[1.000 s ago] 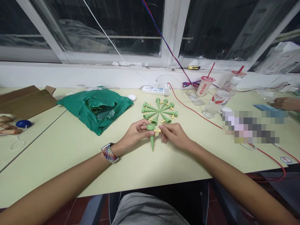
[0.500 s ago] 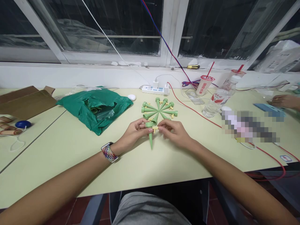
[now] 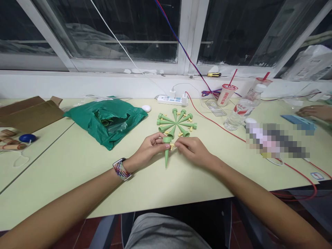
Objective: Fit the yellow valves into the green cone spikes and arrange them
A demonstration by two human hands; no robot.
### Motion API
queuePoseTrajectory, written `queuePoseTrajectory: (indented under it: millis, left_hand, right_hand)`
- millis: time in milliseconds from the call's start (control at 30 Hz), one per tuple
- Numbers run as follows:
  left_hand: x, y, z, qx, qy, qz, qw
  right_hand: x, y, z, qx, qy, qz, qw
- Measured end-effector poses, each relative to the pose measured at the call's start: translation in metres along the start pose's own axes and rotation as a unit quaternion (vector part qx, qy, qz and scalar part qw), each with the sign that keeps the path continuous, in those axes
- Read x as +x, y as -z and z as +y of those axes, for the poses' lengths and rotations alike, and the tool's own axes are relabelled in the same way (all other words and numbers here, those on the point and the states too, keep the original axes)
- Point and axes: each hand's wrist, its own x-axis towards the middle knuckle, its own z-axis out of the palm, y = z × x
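Note:
Between the fingers of my left hand (image 3: pixel 150 148) is a green plastic watering spike (image 3: pixel 166 158), its wide cap up and its point down. A small yellow valve (image 3: pixel 172 146) sticks out of the spike's right side. My right hand (image 3: pixel 193 149) pinches the outer end of that valve between thumb and forefinger. Just beyond both hands, several more green spikes (image 3: pixel 166 122) lie in a ring with their points together at the centre. Yellow valves show on most of them.
A torn green plastic bag (image 3: pixel 109 117) lies to the left, with a cardboard piece (image 3: pixel 31 112) and a blue ball (image 3: pixel 27 138) beyond it. Behind the ring sits a power strip (image 3: pixel 172 100). A water bottle (image 3: pixel 242 109), a lidded cup (image 3: pixel 226 95) and a red cable (image 3: pixel 215 122) are right. A co-worker's hand (image 3: pixel 315 111) shows far right.
My right hand has turned slightly and lowered, still at the valve. The held spike has tilted a little, its tip shifting left and down.

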Motion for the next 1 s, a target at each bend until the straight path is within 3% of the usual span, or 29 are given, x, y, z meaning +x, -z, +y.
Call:
queuePoseTrajectory:
  millis: [167,300,667,900,1000]
  left_hand:
    - [0.000,0.001,0.000,0.010,-0.001,-0.009,1.000]
    - [0.000,0.001,0.000,0.003,-0.002,-0.012,1.000]
    - [-0.001,0.002,-0.003,0.049,0.000,0.023,0.999]
    - [-0.002,0.002,-0.005,0.044,0.015,0.003,0.999]
    - [-0.002,0.002,-0.004,0.083,0.005,0.030,0.996]
  right_hand:
    - [-0.001,0.003,0.001,-0.090,0.067,0.005,0.994]
    - [-0.002,0.004,0.000,-0.121,0.068,0.001,0.990]
    - [-0.002,-0.004,-0.007,-0.050,0.007,-0.021,0.999]
    - [-0.002,-0.005,-0.009,-0.095,0.064,0.001,0.993]
    - [-0.001,-0.008,-0.012,-0.034,-0.003,-0.012,0.999]
